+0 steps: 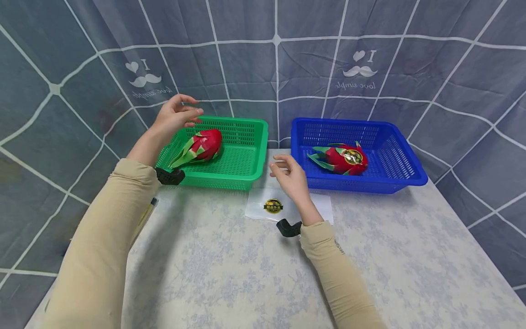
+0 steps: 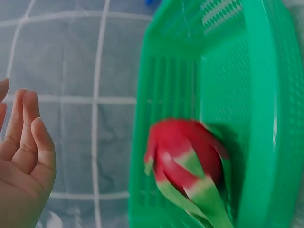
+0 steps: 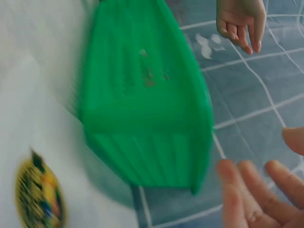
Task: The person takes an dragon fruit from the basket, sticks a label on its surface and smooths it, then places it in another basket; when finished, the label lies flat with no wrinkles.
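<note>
My left hand [image 1: 176, 116] is raised over the back left corner of the green basket [image 1: 259, 155], with bent fingers and nothing in them. A red dragon fruit [image 1: 208, 142] with green leaf tips lies in that basket, just below and right of the hand; the left wrist view shows the fruit [image 2: 183, 152] apart from the fingers. My right hand [image 1: 291, 178] hovers in the gap between the two baskets, fingers loosely bent and holding nothing. Under it lies a white sheet [image 1: 256, 208] bearing a round black-and-gold sticker [image 1: 273, 206].
At the right stands a blue basket [image 1: 353, 185] with another dragon fruit [image 1: 334, 160] carrying a black-and-gold sticker [image 1: 353, 157]. A dark-tipped, slim object [image 1: 149, 208] lies partly behind my left sleeve. A grey checked curtain [image 1: 246, 68] hangs right behind the baskets.
</note>
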### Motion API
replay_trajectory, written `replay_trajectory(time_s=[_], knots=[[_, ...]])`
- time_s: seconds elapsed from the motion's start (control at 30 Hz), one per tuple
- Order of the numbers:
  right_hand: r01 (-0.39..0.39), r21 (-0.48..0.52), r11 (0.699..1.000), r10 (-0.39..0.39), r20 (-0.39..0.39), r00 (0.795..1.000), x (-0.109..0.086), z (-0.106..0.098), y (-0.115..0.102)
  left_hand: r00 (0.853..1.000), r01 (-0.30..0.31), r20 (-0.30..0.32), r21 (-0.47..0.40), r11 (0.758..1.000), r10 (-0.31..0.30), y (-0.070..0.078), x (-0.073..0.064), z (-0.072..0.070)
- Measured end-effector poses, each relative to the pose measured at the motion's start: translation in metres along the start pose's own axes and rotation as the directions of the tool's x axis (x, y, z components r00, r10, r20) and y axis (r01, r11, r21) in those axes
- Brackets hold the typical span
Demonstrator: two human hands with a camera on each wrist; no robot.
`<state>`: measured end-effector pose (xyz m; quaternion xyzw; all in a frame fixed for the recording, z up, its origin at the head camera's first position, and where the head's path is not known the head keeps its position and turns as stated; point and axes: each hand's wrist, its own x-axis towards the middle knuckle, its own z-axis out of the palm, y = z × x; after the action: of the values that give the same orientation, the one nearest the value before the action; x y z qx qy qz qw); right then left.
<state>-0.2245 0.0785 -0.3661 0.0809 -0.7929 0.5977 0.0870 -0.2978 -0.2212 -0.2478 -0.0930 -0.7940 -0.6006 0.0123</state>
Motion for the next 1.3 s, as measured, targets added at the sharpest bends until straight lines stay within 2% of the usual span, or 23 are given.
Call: replay_trajectory(time_s=[0.13,0.33,0.53,0.67,0.97,1.3], knots=[[-0.060,-0.059,0.996,0.063,0.046,0.997,-0.004,0.015,0.007,0.999,0.009,-0.042,-0.021,1.000,-0.010,-0.016,0.003,-0.011],[-0.062,-0.065,0.996,0.065,0.056,0.996,-0.008,0.029,0.014,0.995,0.063,-0.083,0.009,0.998,-0.062,-0.043,0.006,-0.022],[-0.052,-0.057,0.997,0.056,0.065,0.996,-0.012,0.039,0.018,0.987,0.131,-0.097,0.011,0.991,-0.130,-0.071,0.003,-0.023],[-0.053,-0.052,0.997,0.056,0.070,0.996,-0.013,0.042,0.021,0.982,0.160,-0.101,0.005,0.987,-0.158,-0.084,0.001,-0.023],[-0.062,-0.059,0.996,0.067,0.084,0.994,-0.012,0.042,0.022,0.974,0.218,-0.077,0.074,0.973,-0.212,-0.098,-0.002,-0.024],[-0.070,-0.039,0.997,0.073,0.096,0.993,-0.010,0.040,0.022,0.965,0.258,-0.077,0.092,0.962,-0.252,-0.106,0.007,-0.018]])
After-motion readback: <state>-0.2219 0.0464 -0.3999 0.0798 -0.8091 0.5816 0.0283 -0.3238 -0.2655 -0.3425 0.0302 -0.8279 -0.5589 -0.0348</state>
